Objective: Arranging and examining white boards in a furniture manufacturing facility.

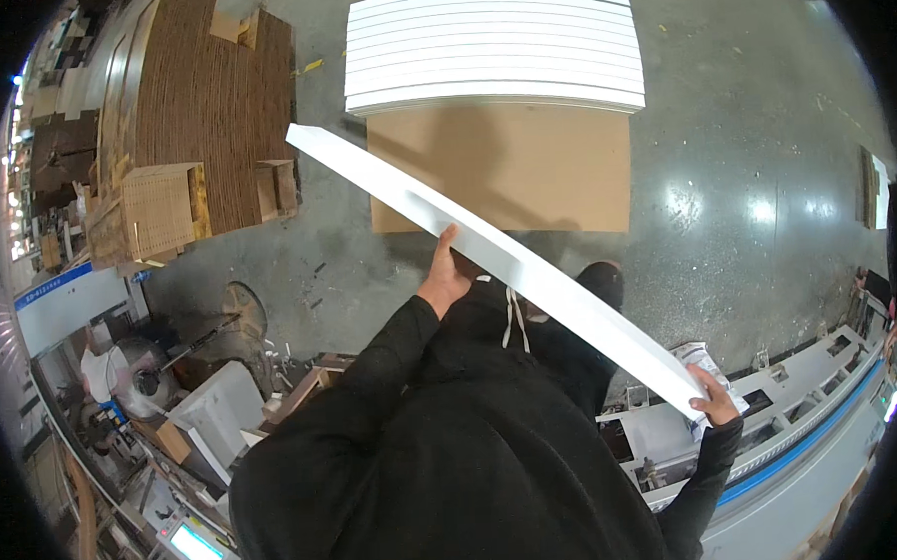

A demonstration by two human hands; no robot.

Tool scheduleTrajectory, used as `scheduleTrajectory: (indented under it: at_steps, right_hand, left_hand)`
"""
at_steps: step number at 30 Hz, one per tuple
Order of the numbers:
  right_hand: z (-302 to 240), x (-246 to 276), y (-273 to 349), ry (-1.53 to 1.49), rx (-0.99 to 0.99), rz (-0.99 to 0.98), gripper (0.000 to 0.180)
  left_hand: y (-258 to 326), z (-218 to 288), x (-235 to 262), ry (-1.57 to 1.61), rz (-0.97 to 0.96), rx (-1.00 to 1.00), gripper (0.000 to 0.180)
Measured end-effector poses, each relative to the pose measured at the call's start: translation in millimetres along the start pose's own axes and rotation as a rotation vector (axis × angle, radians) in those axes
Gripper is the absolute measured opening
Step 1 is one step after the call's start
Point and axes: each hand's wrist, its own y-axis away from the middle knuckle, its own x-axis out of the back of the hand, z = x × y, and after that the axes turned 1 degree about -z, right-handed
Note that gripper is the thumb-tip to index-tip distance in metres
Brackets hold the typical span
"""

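Ahead of the right fingers [710,379], floor [725,188] leaves room; a white board [559,290] bars the way ahead of the left fingers [449,239]; rightward, a machine [823,366] appears close.

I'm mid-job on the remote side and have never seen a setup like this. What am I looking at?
No robot here: these are a person's bare hands. The single picture comes from a wide fisheye camera on their head, looking down, so its left is their left; straight edges bend near the rim. The black top is the wearer's own.

The left hand grips a long white board near its middle; the right hand holds its lower-right end. Beyond lie a brown cardboard sheet and a stack of white boards, with grey floor around.
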Motion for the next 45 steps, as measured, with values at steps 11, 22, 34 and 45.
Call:
scheduleTrajectory:
  at_steps: [11, 22, 34, 45]
  right_hand:
    - [-48, 138, -274, -0.396, 0.098, 0.206, 0.108]
    - [-34, 221, -710, -0.406, -0.002, -0.018, 0.068]
    - [-52, 276, -889, -0.459, 0.010, 0.047, 0.050]
    - [-70, 274, -922, -0.439, 0.096, 0.151, 0.049]
  left_hand:
    - [-232, 22, -28, 0.113, 0.141, -0.067, 0.076]
    - [-555, 22, 37, 0.087, 0.406, -0.188, 0.091]
    - [-660, 28, 5, 0.038, 0.339, -0.202, 0.079]
    - [-701, 30, -41, -0.081, 0.758, -0.234, 0.064]
